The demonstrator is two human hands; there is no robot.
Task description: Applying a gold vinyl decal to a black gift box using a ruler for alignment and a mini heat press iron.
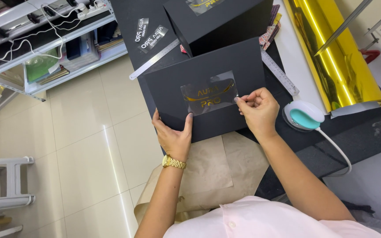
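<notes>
A flat black box [173,83] lies on the dark table in front of me. A clear transfer film with gold lettering [208,96] sits on its lid. My right hand [257,111] pinches the film's right edge between thumb and fingers. My left hand [173,134], with a gold watch on the wrist, grips the box's near edge, thumb resting on the lid just below the film.
A second black box [225,22] stands behind the first. Two steel rulers [154,59] [279,72] lie beside them. A roll of gold foil [334,53] lies at the right, a small white and teal heat press [305,115] near my right hand. Brown paper [208,172] hangs off the table. Shelving [45,48] stands at the left.
</notes>
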